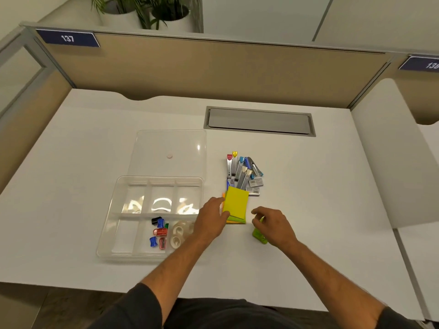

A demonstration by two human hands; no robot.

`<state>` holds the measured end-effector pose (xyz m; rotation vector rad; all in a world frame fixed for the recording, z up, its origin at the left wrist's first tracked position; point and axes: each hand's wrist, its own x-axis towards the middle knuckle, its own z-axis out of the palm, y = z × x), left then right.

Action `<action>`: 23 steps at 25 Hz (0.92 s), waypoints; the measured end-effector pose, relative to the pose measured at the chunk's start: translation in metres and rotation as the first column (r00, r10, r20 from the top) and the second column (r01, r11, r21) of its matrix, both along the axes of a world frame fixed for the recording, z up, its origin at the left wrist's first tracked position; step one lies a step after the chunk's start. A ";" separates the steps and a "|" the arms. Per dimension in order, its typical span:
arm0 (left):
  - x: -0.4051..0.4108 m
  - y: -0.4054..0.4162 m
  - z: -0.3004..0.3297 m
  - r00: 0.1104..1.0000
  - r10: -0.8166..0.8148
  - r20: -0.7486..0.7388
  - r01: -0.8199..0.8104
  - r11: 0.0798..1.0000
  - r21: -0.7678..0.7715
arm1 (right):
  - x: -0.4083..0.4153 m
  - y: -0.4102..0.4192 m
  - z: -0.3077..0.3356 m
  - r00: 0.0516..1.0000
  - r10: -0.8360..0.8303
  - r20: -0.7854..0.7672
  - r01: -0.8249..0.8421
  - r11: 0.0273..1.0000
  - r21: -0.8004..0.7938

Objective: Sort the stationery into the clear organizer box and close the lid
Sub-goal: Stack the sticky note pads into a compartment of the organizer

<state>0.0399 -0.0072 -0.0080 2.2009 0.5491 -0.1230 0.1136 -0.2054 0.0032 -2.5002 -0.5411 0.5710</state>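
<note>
A: Where are the hands?
B: Left hand (213, 216) pinches the yellow sticky-note pad (236, 202) beside the clear organizer box (152, 216); right hand (273, 225) curls around a green stapler (259, 233).
A: Room?
B: Bare counter (332, 186) stretches right.

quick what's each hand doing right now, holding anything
Left hand: grips the edge of the yellow sticky-note pad on top of the coloured stack.
Right hand: fingers curled over the small green plastic stapler; a firm grip cannot be told.
</note>
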 end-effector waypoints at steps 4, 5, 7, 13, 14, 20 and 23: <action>0.016 -0.006 -0.008 0.990 0.067 -0.126 -0.062 0.997 0.045 | 0.003 -0.010 -0.001 0.999 0.035 -0.031 -0.034 0.999 0.012; 0.020 -0.007 -0.010 0.986 0.077 -0.151 -0.070 0.996 0.052 | 0.004 -0.011 -0.002 0.998 0.048 -0.039 -0.048 0.999 0.010; 0.025 -0.009 -0.014 0.978 0.090 -0.189 -0.081 0.995 0.054 | 0.006 -0.010 -0.002 0.997 0.062 -0.046 -0.061 0.998 0.016; 0.035 -0.010 -0.021 0.966 0.108 -0.234 -0.092 0.993 0.077 | 0.015 -0.004 0.001 0.996 0.073 -0.051 -0.071 0.997 0.037; 0.036 -0.009 -0.021 0.966 0.108 -0.234 -0.091 0.993 0.079 | 0.017 -0.004 0.001 0.995 0.077 -0.056 -0.075 0.997 0.035; 0.040 -0.004 -0.020 0.966 0.147 -0.215 -0.150 0.989 0.001 | 0.029 0.003 -0.004 0.997 0.028 -0.071 -0.026 0.999 0.036; 0.031 0.006 -0.012 0.956 0.243 -0.163 -0.263 0.958 -0.117 | 0.030 0.014 -0.009 0.991 -0.120 -0.054 0.122 0.992 0.030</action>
